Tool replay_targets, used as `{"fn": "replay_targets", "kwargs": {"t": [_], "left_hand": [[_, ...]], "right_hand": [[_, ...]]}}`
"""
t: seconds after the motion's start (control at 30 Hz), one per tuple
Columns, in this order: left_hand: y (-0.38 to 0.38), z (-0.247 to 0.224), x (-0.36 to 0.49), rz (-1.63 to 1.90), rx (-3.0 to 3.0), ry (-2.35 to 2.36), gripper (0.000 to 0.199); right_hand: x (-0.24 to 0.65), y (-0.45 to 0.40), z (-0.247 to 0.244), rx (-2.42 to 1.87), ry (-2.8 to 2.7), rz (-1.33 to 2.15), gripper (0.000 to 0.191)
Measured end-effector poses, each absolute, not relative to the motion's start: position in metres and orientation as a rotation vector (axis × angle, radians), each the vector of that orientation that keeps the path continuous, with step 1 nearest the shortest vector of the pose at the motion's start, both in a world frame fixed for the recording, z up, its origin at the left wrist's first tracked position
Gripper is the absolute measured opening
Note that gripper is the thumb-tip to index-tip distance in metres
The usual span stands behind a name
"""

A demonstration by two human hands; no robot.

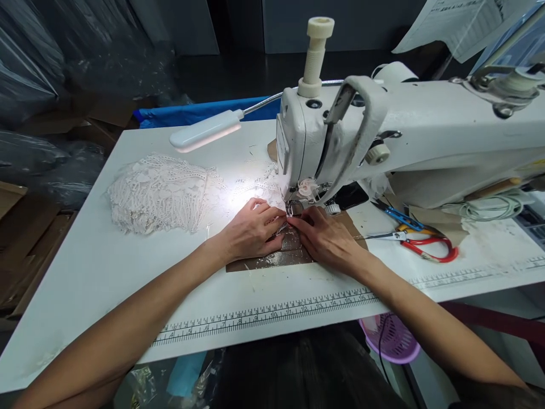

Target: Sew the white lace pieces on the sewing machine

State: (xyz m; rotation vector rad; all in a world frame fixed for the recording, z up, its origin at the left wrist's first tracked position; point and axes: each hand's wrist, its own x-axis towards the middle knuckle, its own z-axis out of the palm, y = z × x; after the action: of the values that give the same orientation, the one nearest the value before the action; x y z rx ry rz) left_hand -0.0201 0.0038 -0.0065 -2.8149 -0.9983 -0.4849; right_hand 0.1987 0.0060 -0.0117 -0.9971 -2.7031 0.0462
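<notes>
At the needle of a white sewing machine [300,133], my left hand [258,230] and my right hand [327,238] meet just in front of the presser foot [294,208]. Fingers and thumb of each are drawn together on the edge of white lace [269,183]; most of what they pinch is covered by the fingers. Under both hands lies a shiny brown plate [272,261]. Left of the machine, a thick bundle of white lace [159,196] rests on the table, and a strip seems to run from it towards the needle.
A lit lamp [206,132] hangs over the lace. Red-handled scissors [430,247] and blue-handled snips [402,217] lie to the right. A printed ruler [272,313] follows the front edge of the white table [106,272]. Below is a purple basket [398,341].
</notes>
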Motion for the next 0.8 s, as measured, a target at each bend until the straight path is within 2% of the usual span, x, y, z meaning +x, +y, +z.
{"fn": "replay_targets", "kwargs": {"t": [0.4, 0.57, 0.7, 0.8], "left_hand": [[0.006, -0.01, -0.021, -0.368, -2.832, -1.103, 0.032], [0.006, -0.008, -0.021, -0.357, -2.831, -1.137, 0.035], [0.008, -0.007, -0.022, -0.34, -2.848, -1.13, 0.038], [0.009, -0.007, -0.023, -0.333, -2.859, -1.108, 0.038]], "right_hand": [[0.196, 0.004, -0.019, -1.089, -2.715, 0.032, 0.036], [0.204, 0.012, -0.012, -1.041, -2.571, 0.332, 0.032], [0.212, 0.029, -0.009, -1.243, -2.366, 0.637, 0.041], [0.214, 0.038, -0.012, -1.312, -2.255, 0.727, 0.049]]}}
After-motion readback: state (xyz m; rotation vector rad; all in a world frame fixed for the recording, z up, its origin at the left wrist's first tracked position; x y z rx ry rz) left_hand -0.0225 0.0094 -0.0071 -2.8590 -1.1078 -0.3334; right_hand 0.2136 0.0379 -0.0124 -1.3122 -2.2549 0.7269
